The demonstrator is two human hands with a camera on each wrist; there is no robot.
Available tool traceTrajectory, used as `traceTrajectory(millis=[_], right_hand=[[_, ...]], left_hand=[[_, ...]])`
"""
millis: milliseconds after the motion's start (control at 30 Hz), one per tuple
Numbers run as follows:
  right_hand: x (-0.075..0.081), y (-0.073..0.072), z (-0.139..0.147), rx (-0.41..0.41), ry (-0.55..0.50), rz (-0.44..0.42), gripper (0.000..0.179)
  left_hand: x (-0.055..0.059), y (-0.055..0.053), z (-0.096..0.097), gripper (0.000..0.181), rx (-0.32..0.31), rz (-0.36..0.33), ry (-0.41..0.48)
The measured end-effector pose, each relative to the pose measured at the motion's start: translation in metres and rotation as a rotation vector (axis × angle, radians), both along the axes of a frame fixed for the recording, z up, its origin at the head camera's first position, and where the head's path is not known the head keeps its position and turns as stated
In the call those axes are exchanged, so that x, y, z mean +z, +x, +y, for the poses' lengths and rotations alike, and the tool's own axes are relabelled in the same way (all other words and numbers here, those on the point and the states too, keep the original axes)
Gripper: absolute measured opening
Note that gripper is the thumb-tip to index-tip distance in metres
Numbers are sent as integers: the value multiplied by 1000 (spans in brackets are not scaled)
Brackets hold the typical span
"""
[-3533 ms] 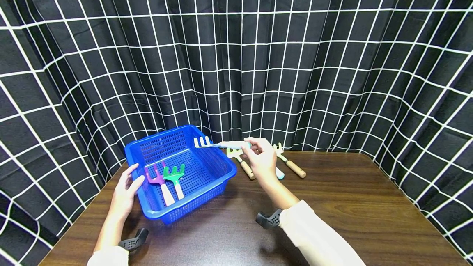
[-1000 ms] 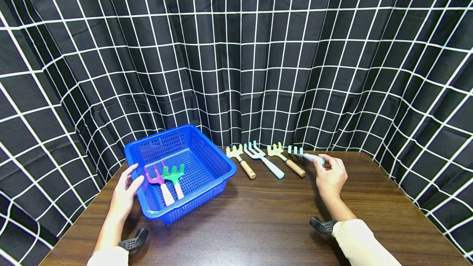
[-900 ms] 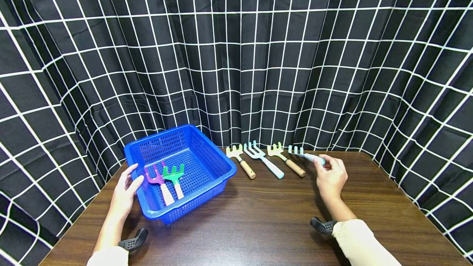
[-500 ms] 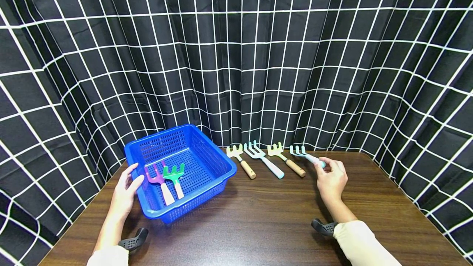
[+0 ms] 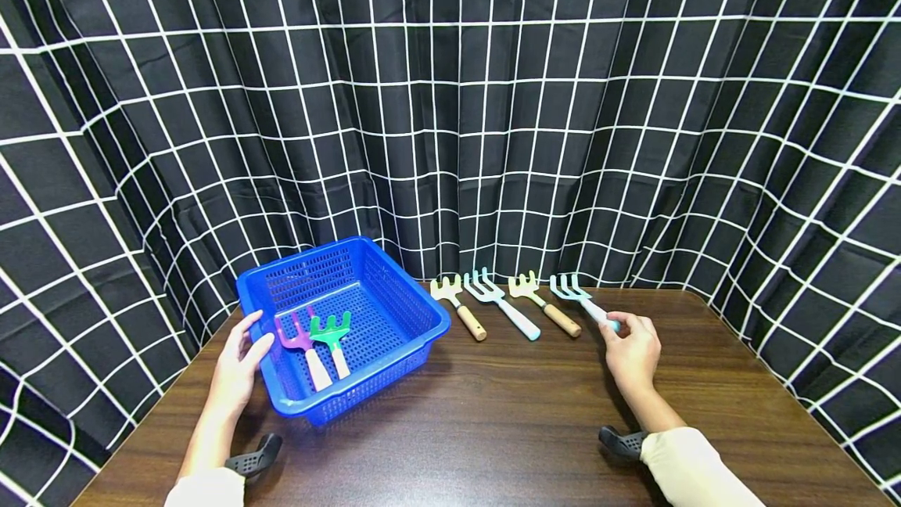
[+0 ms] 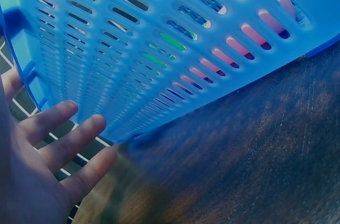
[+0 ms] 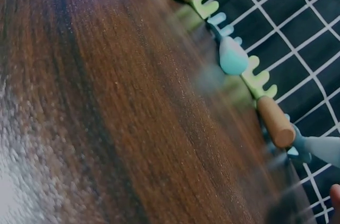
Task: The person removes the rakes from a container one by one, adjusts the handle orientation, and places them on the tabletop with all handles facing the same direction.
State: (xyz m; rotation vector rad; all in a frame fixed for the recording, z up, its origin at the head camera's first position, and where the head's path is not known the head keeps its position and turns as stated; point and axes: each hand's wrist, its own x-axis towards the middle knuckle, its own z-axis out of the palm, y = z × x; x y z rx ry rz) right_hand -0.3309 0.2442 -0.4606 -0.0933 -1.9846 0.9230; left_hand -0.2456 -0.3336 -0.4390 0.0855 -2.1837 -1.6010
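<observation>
In the head view, my right hand (image 5: 633, 350) pinches the handle end of a light-blue hand rake (image 5: 584, 300) at the right end of a row on the table. Its tines point toward the curtain. My left hand (image 5: 235, 370) grips the left rim of a blue plastic basket (image 5: 338, 396), with several fingers spread outside the wall in the left wrist view. Inside the basket lie a purple hand fork (image 5: 299, 339) with a pink handle and a green hand rake (image 5: 331, 332). Part of another purple piece shows behind them.
Left of the held rake lie a yellow-green rake (image 5: 554, 318) with a wooden handle, another light-blue rake (image 5: 517, 318), and a second yellow-green one (image 5: 470, 321). A black gridded curtain (image 5: 493, 139) stands behind the wooden table (image 5: 493, 429).
My right hand has carried the light-blue rake from above the basket to the row's right end. During the last second its handle end came slightly nearer me. The left hand stayed put.
</observation>
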Motion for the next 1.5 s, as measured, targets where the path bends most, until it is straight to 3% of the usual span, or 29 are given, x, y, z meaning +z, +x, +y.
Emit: traceTrajectory(millis=[800, 1500], right_hand=[[-3, -1, 11, 75, 9, -344, 25], [0, 1, 23, 99, 50, -431, 27]], left_hand=[[0, -1, -1, 54, -10, 22, 16], [0, 0, 0, 55, -18, 18, 21]])
